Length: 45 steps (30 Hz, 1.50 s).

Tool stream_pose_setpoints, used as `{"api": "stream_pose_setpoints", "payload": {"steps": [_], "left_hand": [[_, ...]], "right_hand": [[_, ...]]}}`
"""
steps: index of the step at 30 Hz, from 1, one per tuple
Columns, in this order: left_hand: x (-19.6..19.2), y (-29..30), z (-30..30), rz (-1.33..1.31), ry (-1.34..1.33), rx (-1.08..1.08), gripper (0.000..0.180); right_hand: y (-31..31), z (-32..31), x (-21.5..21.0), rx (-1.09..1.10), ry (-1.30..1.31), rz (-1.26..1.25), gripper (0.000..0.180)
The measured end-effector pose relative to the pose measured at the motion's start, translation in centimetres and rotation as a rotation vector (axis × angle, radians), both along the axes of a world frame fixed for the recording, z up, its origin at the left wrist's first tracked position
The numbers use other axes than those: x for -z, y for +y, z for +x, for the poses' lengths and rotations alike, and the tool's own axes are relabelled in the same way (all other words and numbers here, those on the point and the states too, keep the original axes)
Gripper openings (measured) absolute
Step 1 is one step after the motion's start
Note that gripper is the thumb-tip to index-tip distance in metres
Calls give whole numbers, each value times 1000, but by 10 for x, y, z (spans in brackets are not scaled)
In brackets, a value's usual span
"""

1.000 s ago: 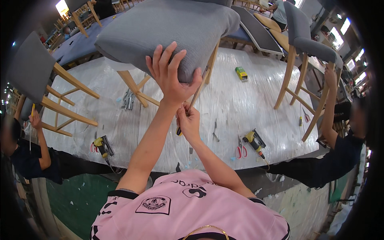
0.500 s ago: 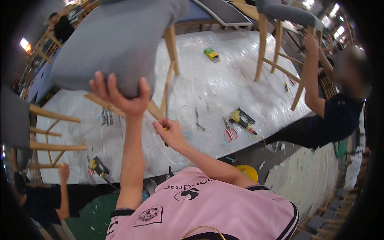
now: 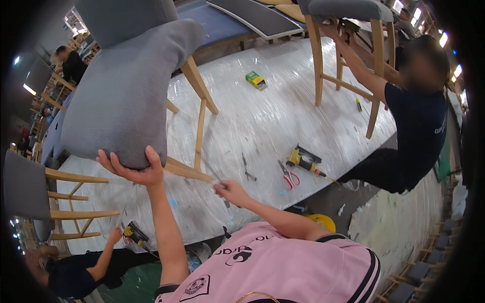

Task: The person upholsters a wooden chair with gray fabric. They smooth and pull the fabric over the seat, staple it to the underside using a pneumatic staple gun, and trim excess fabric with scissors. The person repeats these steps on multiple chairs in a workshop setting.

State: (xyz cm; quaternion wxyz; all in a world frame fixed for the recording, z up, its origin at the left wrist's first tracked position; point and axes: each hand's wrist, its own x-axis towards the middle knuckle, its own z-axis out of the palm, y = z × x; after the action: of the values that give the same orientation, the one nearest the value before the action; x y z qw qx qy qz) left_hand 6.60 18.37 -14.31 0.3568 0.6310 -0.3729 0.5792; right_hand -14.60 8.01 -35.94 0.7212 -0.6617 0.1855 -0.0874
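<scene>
A grey upholstered chair point(image 3: 118, 96) with light wooden legs is tilted over the table, left of the middle. My left hand point(image 3: 135, 171) cups the lower edge of its padded seat, thumb and fingers spread against the fabric. Just right of a chair leg's end, my right hand point(image 3: 233, 194) is closed around a thin tool that looks like a screwdriver point(image 3: 226, 204). Its slim shaft is smeared by motion and points up and left, towards the leg. Whether the tool touches the chair I cannot tell.
A plastic-covered table point(image 3: 227, 131) carries red-handled scissors point(image 3: 289, 177), a yellow-black nail gun point(image 3: 303, 159), another nail gun point(image 3: 135, 233) and a green-yellow box point(image 3: 255, 80). A co-worker point(image 3: 417, 121) handles a chair point(image 3: 348, 12) at right; another person point(image 3: 76, 272) works at lower left.
The chair has shifted left and lower, with more of its backrest showing. My left hand moved slightly left and down with it; my right hand moved right and down. The right co-worker leaned inward.
</scene>
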Motion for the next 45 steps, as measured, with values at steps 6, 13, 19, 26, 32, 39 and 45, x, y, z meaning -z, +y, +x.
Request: {"api": "stream_pose_setpoints", "payload": {"steps": [6, 13, 19, 26, 32, 39, 45], "left_hand": [[-5, -4, -13, 38, 5, -33, 68], [6, 6, -37, 218, 168, -226, 24], [-3, 24, -60, 260, 303, -318, 29], [-31, 1, -68, 410, 457, -248, 49], [-22, 14, -70, 350, 446, -255, 30], [-33, 2, -75, 322, 441, -217, 12], [-38, 1, -80, 302, 548, -190, 14]], "right_hand": [[-63, -67, 28, 44, 193, 105, 24], [-103, -17, 6, -124, 150, 33, 20], [-92, 39, -9, -270, -122, 242, 26], [-103, 81, -60, -248, -176, 72, 23], [-70, 100, -113, -243, -349, 163, 21], [-52, 111, -188, -333, -499, 278, 15], [-32, 141, -197, -138, -511, 123, 28]]}}
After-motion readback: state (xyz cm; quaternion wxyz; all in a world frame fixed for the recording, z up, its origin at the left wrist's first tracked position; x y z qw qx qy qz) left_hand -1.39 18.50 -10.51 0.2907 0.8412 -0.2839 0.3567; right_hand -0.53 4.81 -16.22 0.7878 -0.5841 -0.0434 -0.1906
